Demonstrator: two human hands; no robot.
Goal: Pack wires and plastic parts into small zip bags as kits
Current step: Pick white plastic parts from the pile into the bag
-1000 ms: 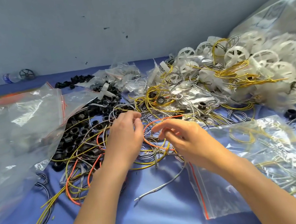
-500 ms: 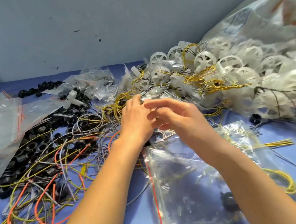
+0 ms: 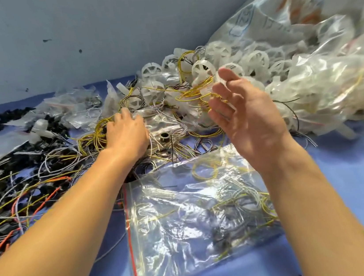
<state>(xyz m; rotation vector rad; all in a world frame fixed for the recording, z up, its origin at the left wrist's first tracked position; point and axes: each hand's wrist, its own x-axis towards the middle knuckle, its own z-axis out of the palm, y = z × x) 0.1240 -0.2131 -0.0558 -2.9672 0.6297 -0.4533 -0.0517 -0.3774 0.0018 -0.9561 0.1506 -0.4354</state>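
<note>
Yellow wires point(image 3: 88, 138) at worktop point(image 3: 344, 186) centre are judged light, springy, tangle-prone; a whole coil is best pinched. Left hand point(image 3: 127, 133) is laid on them, grip indiscernible; right hand point(image 3: 250, 117) is raised, fingers released.

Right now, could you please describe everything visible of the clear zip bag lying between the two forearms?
The zip bag is clear, crinkled plastic with a red zip strip along its left edge. It lies flat on the blue table cover, holding yellow and grey wire loops. The right forearm overlaps its right edge; whether it is sealed cannot be told.
</note>
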